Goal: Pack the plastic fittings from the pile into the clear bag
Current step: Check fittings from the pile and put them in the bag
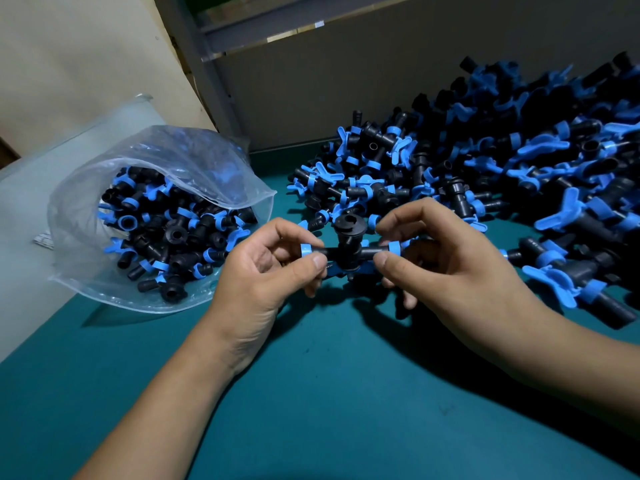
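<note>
At the centre of the frame both hands hold one black-and-blue fitting (pixel 348 251) just above the green tabletop (pixel 329 393). The left hand (pixel 273 268) pinches the fitting's left arm between thumb and curled fingers, near its blue ring; the right hand (pixel 426 251) pinches the right arm the same way. The fitting's round cap points up, toward the camera. There may be a second fitting tucked beneath it, since blue shows under the black body, but the fingers hide that part and I cannot tell.

The pile (pixel 502 168) of matching fittings spreads across the right and upper right of the frame, its near edge just behind the hands. The clear bag (pixel 194 161) lies on its side at the left of the frame, mouth open toward the hands, already partly filled, and resting partly on a pale board (pixel 27 237) at the tabletop's left edge.

The risks from here look modest. The bag's mouth is floppy and low on the near side, so a tossed fitting could strike the sagging upper lip and bounce out, or push loose ones near the opening onto the tabletop. A two-point pinch on thin arms could also slip when one hand lets go. The bag sits near the board's edge and might shift as weight is added.
</note>
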Tool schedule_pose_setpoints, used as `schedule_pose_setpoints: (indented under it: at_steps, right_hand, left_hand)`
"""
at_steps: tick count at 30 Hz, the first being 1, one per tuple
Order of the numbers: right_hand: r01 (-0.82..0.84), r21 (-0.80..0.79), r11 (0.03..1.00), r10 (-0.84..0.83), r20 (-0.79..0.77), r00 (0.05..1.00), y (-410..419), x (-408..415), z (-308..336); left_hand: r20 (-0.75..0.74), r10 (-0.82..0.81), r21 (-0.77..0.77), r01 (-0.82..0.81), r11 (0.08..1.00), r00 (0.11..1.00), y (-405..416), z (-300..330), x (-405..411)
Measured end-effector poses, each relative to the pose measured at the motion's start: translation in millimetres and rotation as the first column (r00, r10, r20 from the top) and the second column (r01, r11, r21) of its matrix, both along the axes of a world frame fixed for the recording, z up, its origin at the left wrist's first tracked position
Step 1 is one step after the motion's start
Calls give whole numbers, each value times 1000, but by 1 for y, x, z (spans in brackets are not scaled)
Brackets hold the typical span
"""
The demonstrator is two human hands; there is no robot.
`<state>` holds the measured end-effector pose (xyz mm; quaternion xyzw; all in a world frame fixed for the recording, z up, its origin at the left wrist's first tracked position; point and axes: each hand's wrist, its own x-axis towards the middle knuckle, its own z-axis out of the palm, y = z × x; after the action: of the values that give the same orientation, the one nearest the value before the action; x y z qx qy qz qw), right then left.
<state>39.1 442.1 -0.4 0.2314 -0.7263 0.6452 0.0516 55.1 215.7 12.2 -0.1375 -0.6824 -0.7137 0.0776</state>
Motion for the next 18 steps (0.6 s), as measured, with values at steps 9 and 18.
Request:
schedule_pose_setpoints:
  at_steps: [9,18]
  right_hand:
    - [255,298,920,-109,-432,895,0,21,17]
    - [258,287,922,-87,-496,864,-1,27,21]
  left_hand:
    - [-28,-49,-44,48,998,998,0,-1,1]
    - [-51,-68,-70,65,995,996,1,-2,1]
